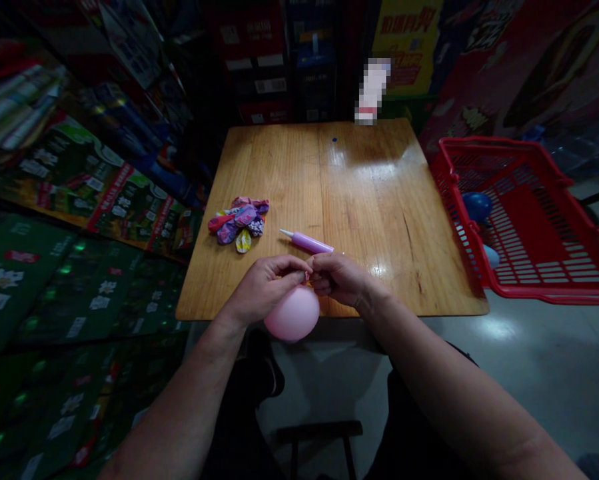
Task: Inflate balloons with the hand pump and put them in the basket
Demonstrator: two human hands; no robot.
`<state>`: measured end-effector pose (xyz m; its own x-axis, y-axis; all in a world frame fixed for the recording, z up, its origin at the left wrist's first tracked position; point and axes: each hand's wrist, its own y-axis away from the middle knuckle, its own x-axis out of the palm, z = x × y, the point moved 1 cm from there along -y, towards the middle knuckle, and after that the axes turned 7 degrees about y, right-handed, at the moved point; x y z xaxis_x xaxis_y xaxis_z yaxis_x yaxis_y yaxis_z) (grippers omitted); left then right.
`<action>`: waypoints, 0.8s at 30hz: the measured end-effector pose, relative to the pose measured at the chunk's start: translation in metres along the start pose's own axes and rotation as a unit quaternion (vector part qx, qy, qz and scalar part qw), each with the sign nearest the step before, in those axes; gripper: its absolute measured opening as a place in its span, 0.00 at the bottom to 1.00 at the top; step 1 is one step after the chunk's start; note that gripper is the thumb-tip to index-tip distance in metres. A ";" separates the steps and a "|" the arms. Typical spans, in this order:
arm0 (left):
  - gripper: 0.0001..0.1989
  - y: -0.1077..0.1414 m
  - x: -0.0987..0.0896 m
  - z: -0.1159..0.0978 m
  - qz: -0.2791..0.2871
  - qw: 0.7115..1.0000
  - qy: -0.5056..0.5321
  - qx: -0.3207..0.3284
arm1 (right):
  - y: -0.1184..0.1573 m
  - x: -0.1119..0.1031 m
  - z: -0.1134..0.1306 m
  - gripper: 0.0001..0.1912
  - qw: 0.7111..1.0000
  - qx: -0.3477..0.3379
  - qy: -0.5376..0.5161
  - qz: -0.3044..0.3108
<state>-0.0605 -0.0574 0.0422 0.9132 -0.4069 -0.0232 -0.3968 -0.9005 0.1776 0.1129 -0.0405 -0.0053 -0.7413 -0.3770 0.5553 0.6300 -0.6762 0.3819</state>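
Observation:
A pink inflated balloon (pixel 292 315) hangs just below my hands, at the table's front edge. My left hand (pixel 268 283) pinches the balloon's neck from the left. From the right, my right hand (pixel 336 277) has its fingers closed on the same neck, and the fingertips of both hands meet there. The neck itself is mostly hidden by the fingers. Just beyond my hands lies a purple hand pump (pixel 312 243) with a white nozzle pointing left. To its left sits a pile of deflated balloons (pixel 239 221) in purple, red, yellow and patterned colours.
The wooden table (pixel 299 173) stands before me. A red plastic basket (pixel 524 297) at the right holds a blue balloon (pixel 478 206) and a light blue one (pixel 490 257). Green cartons (pixel 74 287) are stacked at the left, with more boxes (pixel 254 60) behind the table. A dark stool (pixel 319 430) is below.

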 end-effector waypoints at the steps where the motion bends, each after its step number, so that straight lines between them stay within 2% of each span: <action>1: 0.06 -0.001 0.001 0.002 -0.008 1.000 0.015 -0.008 | 0.001 0.001 -0.001 0.09 1.000 -0.015 0.002 -0.013; 6: 0.10 -0.004 0.000 0.012 -0.037 0.997 0.055 -0.040 | 0.003 0.006 0.000 0.11 0.992 -0.072 0.082 -0.068; 10: 0.09 -0.005 -0.002 0.011 -0.029 0.998 0.010 -0.045 | 0.005 0.011 0.003 0.09 0.970 -0.137 0.169 -0.111; 14: 0.09 -0.004 0.000 0.005 -0.005 0.998 -0.049 -0.028 | 0.009 0.017 0.004 0.09 0.952 -0.202 0.199 -0.114; 18: 0.08 -0.005 0.001 0.008 -0.034 0.998 -0.052 -0.018 | 0.012 0.020 0.002 0.11 0.957 -0.201 0.156 -0.137; 21: 0.08 -0.006 -0.002 0.014 -0.079 0.996 0.000 -0.030 | 0.012 0.021 0.000 0.12 0.972 -0.177 0.079 -0.134; 24: 0.10 -0.005 -0.006 0.016 -0.095 0.991 0.072 -0.055 | 0.012 0.022 0.001 0.13 0.980 -0.168 0.017 -0.107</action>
<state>-0.0656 -0.0532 0.0255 0.9773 -0.1985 0.0737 -0.2114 -0.9331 0.2908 0.1039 -0.0565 0.0119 -0.8586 -0.2207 0.4626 0.3521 -0.9099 0.2194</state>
